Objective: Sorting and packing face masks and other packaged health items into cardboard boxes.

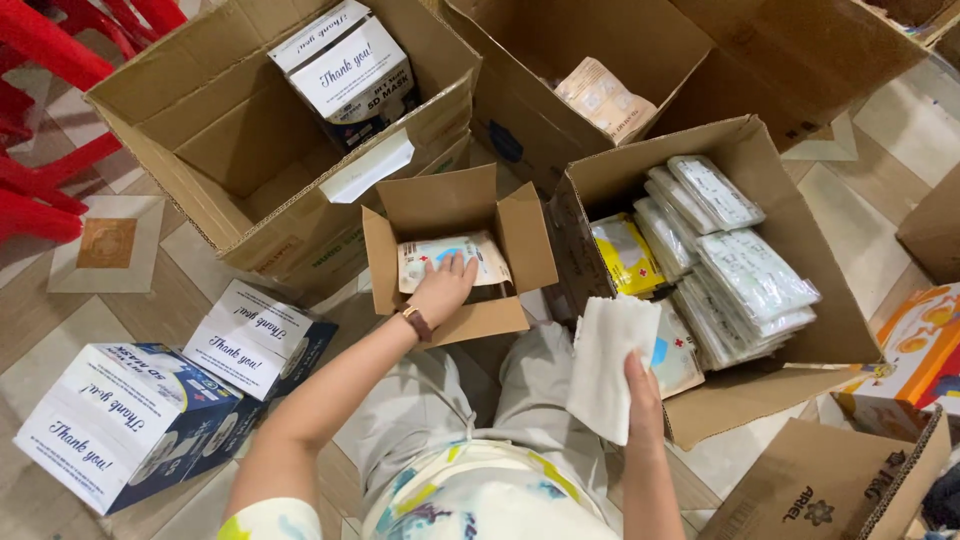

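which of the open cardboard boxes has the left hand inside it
The small brown cardboard box in the middle, directly ahead of the person: the left hand presses a white packet into it. The other boxes are larger.

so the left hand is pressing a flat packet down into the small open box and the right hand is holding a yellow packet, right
Not quite. In the head view the left hand does press a flat packet down into the small open box, but the right hand holds a white packet, not a yellow one. The yellow packet lies in the larger box beside it.
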